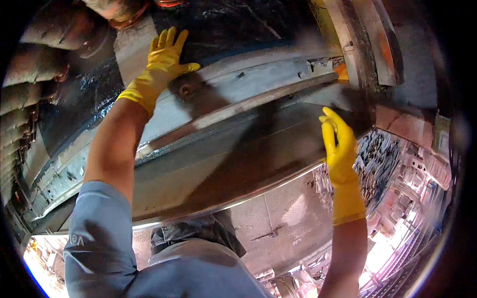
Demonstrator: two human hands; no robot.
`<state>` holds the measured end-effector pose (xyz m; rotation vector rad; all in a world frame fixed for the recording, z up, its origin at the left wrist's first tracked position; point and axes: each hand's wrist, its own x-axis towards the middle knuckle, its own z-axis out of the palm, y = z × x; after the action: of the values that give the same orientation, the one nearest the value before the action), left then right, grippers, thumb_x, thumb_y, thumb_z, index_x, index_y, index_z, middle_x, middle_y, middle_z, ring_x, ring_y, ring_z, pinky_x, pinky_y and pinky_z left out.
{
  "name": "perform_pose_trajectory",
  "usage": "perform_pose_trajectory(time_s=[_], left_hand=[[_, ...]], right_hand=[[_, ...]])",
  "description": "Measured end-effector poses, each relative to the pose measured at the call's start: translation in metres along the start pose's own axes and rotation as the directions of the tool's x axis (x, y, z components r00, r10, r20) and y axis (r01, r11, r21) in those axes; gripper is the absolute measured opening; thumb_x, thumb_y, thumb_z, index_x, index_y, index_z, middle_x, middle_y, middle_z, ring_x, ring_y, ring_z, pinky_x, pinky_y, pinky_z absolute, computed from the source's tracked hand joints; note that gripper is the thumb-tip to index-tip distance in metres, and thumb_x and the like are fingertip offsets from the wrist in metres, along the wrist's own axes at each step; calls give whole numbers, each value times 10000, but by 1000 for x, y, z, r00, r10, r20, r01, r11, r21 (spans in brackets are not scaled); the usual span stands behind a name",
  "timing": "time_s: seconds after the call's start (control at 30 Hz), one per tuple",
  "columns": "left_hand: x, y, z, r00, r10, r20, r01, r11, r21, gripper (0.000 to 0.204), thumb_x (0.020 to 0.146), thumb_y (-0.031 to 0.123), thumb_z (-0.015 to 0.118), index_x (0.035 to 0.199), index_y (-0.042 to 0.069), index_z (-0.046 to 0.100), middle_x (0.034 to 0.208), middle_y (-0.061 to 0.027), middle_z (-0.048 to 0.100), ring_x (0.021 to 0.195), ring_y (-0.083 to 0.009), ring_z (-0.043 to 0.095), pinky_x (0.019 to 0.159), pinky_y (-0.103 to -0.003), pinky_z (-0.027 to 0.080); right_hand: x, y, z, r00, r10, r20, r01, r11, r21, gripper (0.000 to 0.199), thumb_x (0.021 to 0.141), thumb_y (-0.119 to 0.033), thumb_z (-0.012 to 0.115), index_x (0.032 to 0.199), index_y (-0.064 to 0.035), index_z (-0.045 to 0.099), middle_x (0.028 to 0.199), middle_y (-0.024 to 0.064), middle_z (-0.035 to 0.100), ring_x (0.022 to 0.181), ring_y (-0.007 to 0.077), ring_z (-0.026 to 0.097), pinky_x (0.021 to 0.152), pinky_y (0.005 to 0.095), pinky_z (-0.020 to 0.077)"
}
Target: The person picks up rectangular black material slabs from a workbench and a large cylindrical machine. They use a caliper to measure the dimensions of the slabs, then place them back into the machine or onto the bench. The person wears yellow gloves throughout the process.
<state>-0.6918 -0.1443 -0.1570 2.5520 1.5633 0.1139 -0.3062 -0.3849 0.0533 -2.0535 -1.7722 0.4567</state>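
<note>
My left hand (166, 62), in a yellow rubber glove, reaches forward with its fingers spread. It lies over the near edge of a dark, wet-looking surface (233, 27), beside a grey metal rail (258, 74); nothing shows in it. Further right, my right hand (342, 146), gloved the same way, is raised with loosely bent fingers and holds nothing visible. Nearest to it is the right end of a broad brown ledge (238, 149), which runs between my body and the rail. Whether the left palm presses on the surface, I cannot tell.
Rounded, dirty roller-like shapes (37, 64) line the far left. An upright metal post (357, 44) stands at the right, with an orange piece (342, 72) by its foot. Below the ledge, a heap of thin grey pieces (372, 161) lies on the concrete floor (283, 213).
</note>
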Motion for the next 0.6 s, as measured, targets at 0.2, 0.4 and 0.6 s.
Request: perform_pose_trajectory(time_s=[0.2,0.4,0.6], left_hand=[[26,7,-11,973,67,221,-119,965,233,897,932,573,684,1649,167,326,1628,-278,375,1437,-465,456,1159,-545,419],[43,0,-28,941,98,323,-234,879,416,699,1006,416,629,1611,162,389,1405,-278,603,1168,-400,672,931,-521,581],[28,-22,-37,906,405,127,-402,914,-48,633,998,291,649,1579,143,445,1276,-158,723,1078,-390,725,939,-520,585]], right_hand=[[12,1,-4,999,38,33,-38,999,8,333,961,-109,726,1285,-30,720,1043,172,790,952,308,767,860,384,576],[14,7,-4,1000,-24,18,24,1000,-11,327,955,-113,724,1277,-52,731,1044,166,792,931,322,770,843,393,584],[10,6,-2,998,-59,-31,59,998,-2,315,963,-122,716,1271,-58,732,1029,150,794,915,316,768,832,393,583]])
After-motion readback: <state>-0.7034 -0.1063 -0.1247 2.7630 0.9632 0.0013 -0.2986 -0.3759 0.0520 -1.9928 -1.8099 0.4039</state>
